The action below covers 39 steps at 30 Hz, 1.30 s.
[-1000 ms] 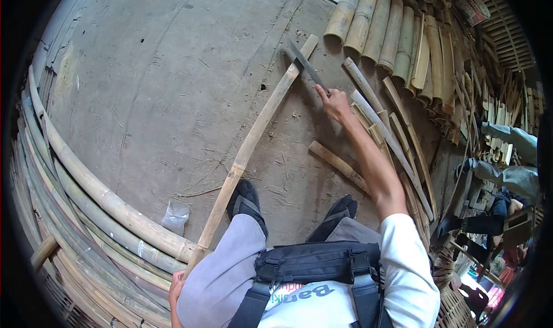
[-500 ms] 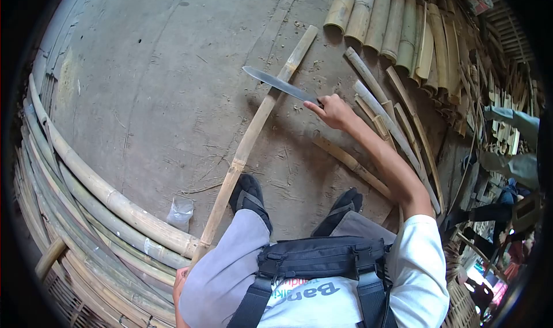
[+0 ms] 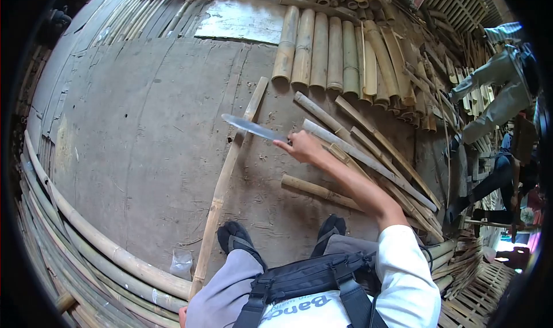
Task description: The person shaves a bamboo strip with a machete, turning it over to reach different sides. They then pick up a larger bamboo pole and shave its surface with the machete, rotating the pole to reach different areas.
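My right hand [image 3: 302, 146] is closed round the handle of a long knife [image 3: 253, 127]. The blade points left and lies across the upper part of a long bamboo strip [image 3: 216, 204]; whether it touches cannot be told. The strip runs from the floor in front of me down past my left foot to my left side. Only a small bit of my left hand [image 3: 182, 315] shows at the bottom edge, beside my knee and near the strip's lower end. Its fingers are hidden.
Bamboo poles [image 3: 115, 259] lie along the left. Split pieces [image 3: 368, 155] lie on the right, below a row of thick bamboo sections [image 3: 319, 51]. A clear plastic bag [image 3: 181, 263] rests near my left foot. Another person [image 3: 501, 92] is at the far right.
The view has shifted, showing more of the far floor and the right side. The knife has stayed across the strip's upper part. Less of my left hand shows.
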Motion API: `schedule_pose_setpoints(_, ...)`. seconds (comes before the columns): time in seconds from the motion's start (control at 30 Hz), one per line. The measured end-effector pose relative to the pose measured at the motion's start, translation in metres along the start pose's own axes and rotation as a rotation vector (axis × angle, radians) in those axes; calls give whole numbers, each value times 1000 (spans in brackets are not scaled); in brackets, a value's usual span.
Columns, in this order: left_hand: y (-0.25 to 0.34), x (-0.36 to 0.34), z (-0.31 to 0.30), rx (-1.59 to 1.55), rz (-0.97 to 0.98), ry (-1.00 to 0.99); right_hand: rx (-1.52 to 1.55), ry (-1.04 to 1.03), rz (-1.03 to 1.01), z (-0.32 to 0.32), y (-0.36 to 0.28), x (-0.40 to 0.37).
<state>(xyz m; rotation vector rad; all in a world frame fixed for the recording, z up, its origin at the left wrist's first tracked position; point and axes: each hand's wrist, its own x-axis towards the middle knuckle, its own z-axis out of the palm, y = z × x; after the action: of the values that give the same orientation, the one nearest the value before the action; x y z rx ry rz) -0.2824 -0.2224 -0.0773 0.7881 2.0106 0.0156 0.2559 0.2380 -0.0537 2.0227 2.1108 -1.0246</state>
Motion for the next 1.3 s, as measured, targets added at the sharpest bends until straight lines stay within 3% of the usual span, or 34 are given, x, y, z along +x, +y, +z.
schedule_pose_setpoints(0.2,-30,-23,-5,8,-2,4,-26,9,-45,49,14,0)
schedule_pose_setpoints(0.4,-73,-54,-12,11,-14,-17,-77,-20,-86,54,19,7)
schedule_pose_setpoints(0.47,-79,-60,-11,10,-26,-28,115,71,15,59,36,36)
schedule_pose_setpoints(0.57,-68,-53,-15,-92,-55,-134,49,160,28,50,32,50)
schedule_pose_setpoints(0.63,-59,-49,-17,-167,-81,-207,-98,-108,-39,34,11,31)
schedule_pose_setpoints(0.73,-9,-56,-26,-311,-155,-229,-84,-145,-43,31,6,31)
schedule_pose_setpoints(0.77,-20,-52,-23,-307,-140,-201,-42,-61,-36,39,16,45)
schedule_pose_setpoints(0.87,61,-67,-36,-381,-154,-153,-8,-10,8,45,4,44)
schedule_pose_setpoints(0.97,-2,-55,-25,-234,-14,-129,-89,-142,-31,39,-15,20)
schedule_pose_setpoints(1.0,-3,-55,-24,-236,-16,-131,-151,-137,-85,40,-14,17)
schedule_pose_setpoints(1.07,2,-59,-24,-300,-112,-155,-28,-62,26,47,1,41)
schedule_pose_setpoints(1.17,46,-62,-28,-313,-98,-141,-17,-19,41,54,-6,43)
schedule_pose_setpoints(1.3,-10,-49,-29,-182,5,-160,-43,-71,50,42,-18,37)
